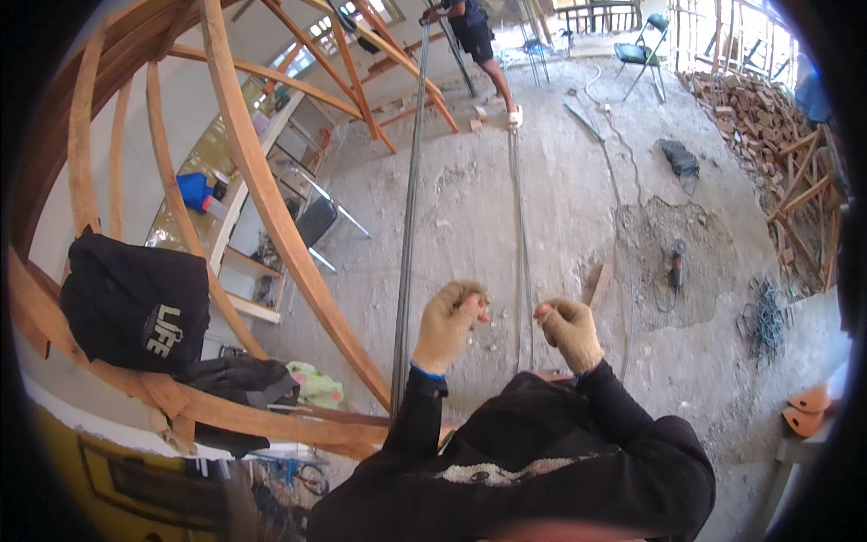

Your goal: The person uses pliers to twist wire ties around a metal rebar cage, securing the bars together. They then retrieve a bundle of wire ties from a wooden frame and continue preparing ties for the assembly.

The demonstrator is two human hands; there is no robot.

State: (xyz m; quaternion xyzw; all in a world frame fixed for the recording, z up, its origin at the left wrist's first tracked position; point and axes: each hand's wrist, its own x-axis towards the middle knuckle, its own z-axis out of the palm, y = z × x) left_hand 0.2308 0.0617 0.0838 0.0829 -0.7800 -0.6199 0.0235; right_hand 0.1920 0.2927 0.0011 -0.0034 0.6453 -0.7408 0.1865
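Note:
Both my hands wear beige knit gloves with bare fingertips poking out, and they are held apart in front of my chest. My left hand (pixel 448 325) is curled, its thumb and fingers pinched together. My right hand (pixel 571 336) is closed in a similar pinch, facing the left one. Anything between the fingers is too small to make out. Just left of my left hand runs a bundle of long steel bars (pixel 413 199). Thinner long bars (pixel 520 217) stretch along the concrete floor between and beyond my hands.
Wooden beams (pixel 262 190) rise at the left, with a black cloth (pixel 135 303) draped there. Another person (pixel 483 45) stands at the far end of the bars. Rightward lie an angle grinder (pixel 677 262), tangled wire (pixel 766 321), broken bricks (pixel 754 122) and orange helmets (pixel 806 411).

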